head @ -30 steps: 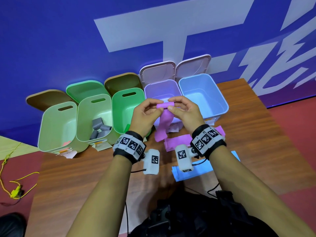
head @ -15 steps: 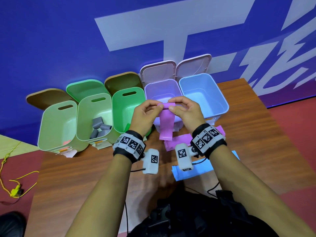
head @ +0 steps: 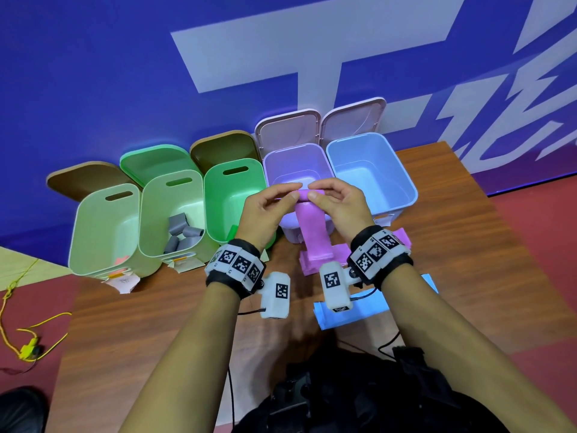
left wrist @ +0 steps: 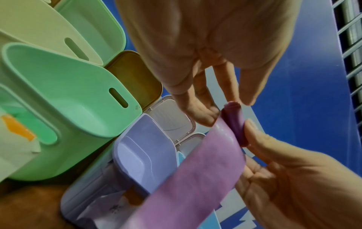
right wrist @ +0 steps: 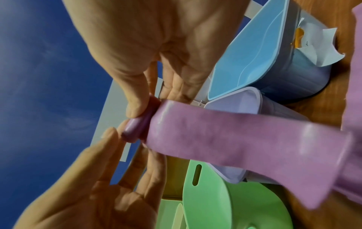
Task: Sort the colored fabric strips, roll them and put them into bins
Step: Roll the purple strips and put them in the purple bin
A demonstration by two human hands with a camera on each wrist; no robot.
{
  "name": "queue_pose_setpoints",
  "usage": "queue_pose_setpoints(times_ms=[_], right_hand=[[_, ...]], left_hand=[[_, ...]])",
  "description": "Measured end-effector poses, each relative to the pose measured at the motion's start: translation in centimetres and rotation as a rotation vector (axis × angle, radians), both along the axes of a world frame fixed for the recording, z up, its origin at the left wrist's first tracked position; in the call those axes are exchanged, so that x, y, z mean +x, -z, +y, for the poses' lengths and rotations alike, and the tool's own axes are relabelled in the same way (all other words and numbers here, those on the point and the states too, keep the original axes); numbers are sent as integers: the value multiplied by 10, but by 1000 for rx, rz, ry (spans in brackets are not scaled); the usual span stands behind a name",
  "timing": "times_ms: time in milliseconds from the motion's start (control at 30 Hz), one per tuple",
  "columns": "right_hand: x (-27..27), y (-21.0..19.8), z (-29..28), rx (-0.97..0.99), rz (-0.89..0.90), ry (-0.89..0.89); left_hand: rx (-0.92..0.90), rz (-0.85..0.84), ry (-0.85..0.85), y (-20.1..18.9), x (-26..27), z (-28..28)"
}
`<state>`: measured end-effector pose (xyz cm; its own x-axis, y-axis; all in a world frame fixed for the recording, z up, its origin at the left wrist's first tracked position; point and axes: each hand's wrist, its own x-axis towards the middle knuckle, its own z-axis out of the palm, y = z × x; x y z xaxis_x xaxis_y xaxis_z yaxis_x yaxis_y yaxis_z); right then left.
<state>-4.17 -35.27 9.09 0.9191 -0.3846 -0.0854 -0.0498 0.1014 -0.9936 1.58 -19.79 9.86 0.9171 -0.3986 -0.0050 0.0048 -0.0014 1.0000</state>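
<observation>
Your left hand [head: 265,210] and right hand [head: 338,204] pinch the rolled top of the pink strip [head: 313,235] between thumbs and fingertips, above the lilac bin [head: 271,160] at the table's [head: 156,323] far edge; its tail hangs down.

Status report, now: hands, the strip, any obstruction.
Both hands, left hand and right hand, pinch the purple strip at its rolled top; tail hangs unrolled. Purple bin open behind. Nothing in the way.
</observation>
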Motion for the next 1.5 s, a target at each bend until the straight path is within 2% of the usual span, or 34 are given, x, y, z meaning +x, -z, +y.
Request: queue_pose_setpoints(times_ms=[200,633,767,933,1267,1500], right_hand=[[0,-2,-1,50,0,1],[-3,0,-2,40,6,-18],[-3,-4,-1,35,2,-22],[-3,-1,-1,56,8,-22],[0,10,0,121,33,-25],[0,13,-1,138,45,-14]], left_hand=[[17,68,-30,2,1,-3],[-14,38,38,0,0,-1],[28,54,2,3,2,-4],[68,20,1,5,5,-4],[16,1,10,2,3,-2],[65,-86,47,2,4,-2]])
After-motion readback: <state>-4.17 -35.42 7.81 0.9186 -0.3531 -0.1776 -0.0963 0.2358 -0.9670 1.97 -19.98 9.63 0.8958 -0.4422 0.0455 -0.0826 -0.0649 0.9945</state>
